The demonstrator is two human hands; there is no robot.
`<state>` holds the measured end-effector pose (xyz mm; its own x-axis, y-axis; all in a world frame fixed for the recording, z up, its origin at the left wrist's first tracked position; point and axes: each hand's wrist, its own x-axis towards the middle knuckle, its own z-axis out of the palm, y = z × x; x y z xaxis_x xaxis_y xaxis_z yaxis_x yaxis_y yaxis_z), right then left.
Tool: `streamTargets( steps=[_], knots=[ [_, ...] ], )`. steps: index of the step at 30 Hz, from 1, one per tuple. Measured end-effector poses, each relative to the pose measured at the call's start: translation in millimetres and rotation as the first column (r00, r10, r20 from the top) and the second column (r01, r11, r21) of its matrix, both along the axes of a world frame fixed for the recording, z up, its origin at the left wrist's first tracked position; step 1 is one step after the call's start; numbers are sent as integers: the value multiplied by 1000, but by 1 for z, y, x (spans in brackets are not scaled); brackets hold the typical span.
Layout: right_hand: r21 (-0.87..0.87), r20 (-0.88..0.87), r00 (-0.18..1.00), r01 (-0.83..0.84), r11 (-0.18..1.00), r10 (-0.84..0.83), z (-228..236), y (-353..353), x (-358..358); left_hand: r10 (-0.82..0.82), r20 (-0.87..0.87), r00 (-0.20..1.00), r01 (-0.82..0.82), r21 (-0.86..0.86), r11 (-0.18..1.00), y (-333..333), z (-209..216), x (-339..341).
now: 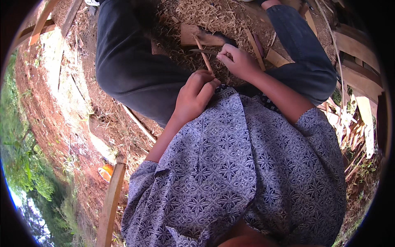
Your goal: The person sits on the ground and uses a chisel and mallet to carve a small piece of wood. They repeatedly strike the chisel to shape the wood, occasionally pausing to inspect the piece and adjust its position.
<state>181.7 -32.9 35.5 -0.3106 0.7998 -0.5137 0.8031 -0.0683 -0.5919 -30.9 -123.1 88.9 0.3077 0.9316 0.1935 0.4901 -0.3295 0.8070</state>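
My left hand (pixel 196 91) is closed round the near end of a thin wooden stick (pixel 203 52), which slants away from me. The stick's far end meets a pale wood block (pixel 190 35) with a dark, blackened side, lying on the ground. In my right hand (pixel 235 59), just right of the stick, is a knife; its dark blade (pixel 201 51) points left and crosses the stick. My fingers hide the knife's handle and the stick's near end.
Curled wood shavings (pixel 197 13) cover the ground beyond the block. Flat wood offcuts (pixel 276 58) lie near my right leg. Boards (pixel 358 51) and split sticks (pixel 354 136) are piled at the right. A wooden post (pixel 110 206) stands at lower left, beside an orange object (pixel 106 172).
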Motion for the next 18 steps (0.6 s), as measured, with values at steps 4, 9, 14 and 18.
streamTargets(
  steps=[4,9,14,18],
  knots=[
    [-122,-37,999,22,992,-27,8,-1,1,44,15,999,-44,28,999,4,1,2],
    [-125,-159,987,-35,991,15,47,-2,1,72,59,996,-73,17,997,1,-8,3],
    [-104,-107,989,-110,988,99,59,4,-3,26,57,998,-26,-13,1000,3,-4,2],
    [-36,-63,995,-86,996,83,32,2,-6,61,59,996,-62,1,998,-1,-12,5]
  ],
)
